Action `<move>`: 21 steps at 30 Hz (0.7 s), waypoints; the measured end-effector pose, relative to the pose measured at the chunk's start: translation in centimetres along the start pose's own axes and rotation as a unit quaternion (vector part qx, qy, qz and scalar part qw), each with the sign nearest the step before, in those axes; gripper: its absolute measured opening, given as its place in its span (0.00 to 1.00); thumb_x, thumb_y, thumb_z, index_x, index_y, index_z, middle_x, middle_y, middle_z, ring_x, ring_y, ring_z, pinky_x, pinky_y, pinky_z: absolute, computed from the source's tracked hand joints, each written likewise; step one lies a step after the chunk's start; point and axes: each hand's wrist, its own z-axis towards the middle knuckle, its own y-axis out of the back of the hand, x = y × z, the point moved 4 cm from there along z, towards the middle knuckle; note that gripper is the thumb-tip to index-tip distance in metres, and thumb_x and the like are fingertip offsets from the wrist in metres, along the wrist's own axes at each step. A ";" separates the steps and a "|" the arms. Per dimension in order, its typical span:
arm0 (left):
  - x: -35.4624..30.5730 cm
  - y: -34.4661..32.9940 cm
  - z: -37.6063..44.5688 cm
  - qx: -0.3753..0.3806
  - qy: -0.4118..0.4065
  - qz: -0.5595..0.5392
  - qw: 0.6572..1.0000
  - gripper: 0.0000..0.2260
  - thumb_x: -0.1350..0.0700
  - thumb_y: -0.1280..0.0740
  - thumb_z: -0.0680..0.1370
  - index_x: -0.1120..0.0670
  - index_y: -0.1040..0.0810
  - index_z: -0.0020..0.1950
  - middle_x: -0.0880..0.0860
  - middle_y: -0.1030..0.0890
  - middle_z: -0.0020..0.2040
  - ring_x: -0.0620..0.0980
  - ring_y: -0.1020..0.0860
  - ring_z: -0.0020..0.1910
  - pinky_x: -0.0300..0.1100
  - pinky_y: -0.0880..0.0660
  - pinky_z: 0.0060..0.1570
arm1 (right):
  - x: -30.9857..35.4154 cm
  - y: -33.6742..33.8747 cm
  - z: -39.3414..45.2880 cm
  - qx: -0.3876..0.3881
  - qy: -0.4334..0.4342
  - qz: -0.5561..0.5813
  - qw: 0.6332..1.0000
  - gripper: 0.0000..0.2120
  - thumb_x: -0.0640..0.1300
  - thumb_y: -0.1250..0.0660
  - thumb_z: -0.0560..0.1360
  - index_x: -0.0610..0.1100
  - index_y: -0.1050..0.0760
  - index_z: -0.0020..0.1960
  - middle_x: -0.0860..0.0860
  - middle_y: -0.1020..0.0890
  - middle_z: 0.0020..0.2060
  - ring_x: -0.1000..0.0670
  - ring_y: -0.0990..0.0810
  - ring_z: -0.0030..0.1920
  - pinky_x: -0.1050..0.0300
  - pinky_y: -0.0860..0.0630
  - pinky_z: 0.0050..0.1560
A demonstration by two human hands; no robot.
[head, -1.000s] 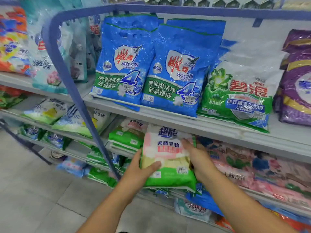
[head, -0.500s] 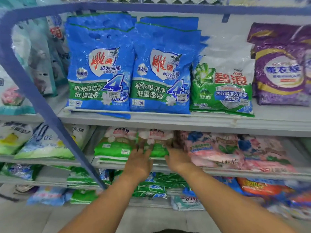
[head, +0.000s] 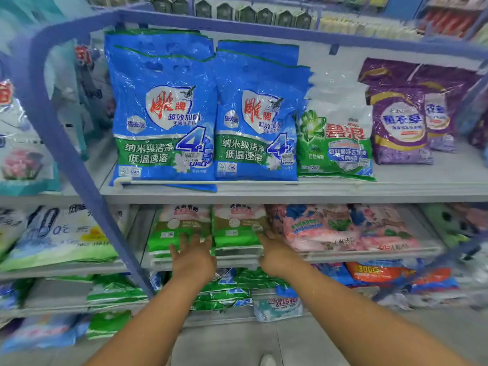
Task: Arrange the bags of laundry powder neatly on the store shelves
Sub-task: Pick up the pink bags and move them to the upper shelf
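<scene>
A pink-topped, green-bottomed bag of laundry powder (head: 237, 228) lies flat on the middle shelf (head: 343, 256), beside a stack of matching bags (head: 179, 228) to its left. My left hand (head: 194, 257) hovers at the shelf's front edge between the two, fingers spread, with nothing in it. At the bag's front right corner is my right hand (head: 274, 256), fingertips touching its edge, not closed around it.
Two tall blue bags (head: 163, 114) (head: 256, 122), a green-white bag (head: 335, 143) and purple bags (head: 398, 122) stand on the shelf above. Pink floral bags (head: 317, 228) lie to the right of my hands. A blue slanted frame post (head: 87, 180) crosses at the left. More bags fill the lower shelves.
A second ago I held the pink-green bag in both hands in front of the shelf. It now lies on the middle shelf and my hands have let go and drawn back to its front edge.
</scene>
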 end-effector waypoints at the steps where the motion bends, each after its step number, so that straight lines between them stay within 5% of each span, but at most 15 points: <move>1: -0.8 0.6 -0.1 -0.003 -0.016 -0.015 1.000 0.27 0.46 0.41 0.82 0.43 0.42 0.81 0.53 0.44 0.83 0.60 0.50 0.82 0.62 0.51 0.79 | -0.2 0.4 -0.5 -0.006 0.001 0.008 1.000 0.36 0.42 0.37 0.80 0.50 0.51 0.83 0.49 0.49 0.82 0.44 0.46 0.81 0.51 0.41 0.78; 7: -8.9 3.9 -1.2 -0.057 -0.144 -0.021 0.988 0.27 0.40 0.41 0.82 0.45 0.38 0.80 0.54 0.39 0.81 0.58 0.43 0.80 0.55 0.50 0.79 | -3.2 4.1 -3.6 -0.079 -0.017 0.063 0.995 0.28 0.46 0.37 0.78 0.46 0.36 0.77 0.44 0.33 0.75 0.41 0.35 0.76 0.50 0.31 0.72; 15: -20.3 6.3 -4.8 -0.100 -0.252 0.039 0.962 0.28 0.40 0.41 0.81 0.44 0.41 0.80 0.54 0.31 0.75 0.57 0.34 0.73 0.53 0.35 0.71 | -12.6 9.8 -10.3 -0.185 -0.062 0.048 0.980 0.30 0.55 0.39 0.82 0.47 0.41 0.81 0.44 0.41 0.80 0.43 0.46 0.81 0.49 0.43 0.78; 21: -30.7 5.3 -8.9 -0.114 -0.290 0.084 0.946 0.28 0.38 0.44 0.82 0.45 0.40 0.80 0.51 0.38 0.81 0.55 0.42 0.80 0.53 0.43 0.77 | -22.4 12.4 -15.7 -0.218 -0.072 0.057 0.972 0.34 0.58 0.41 0.81 0.51 0.48 0.82 0.47 0.50 0.82 0.45 0.53 0.82 0.46 0.46 0.80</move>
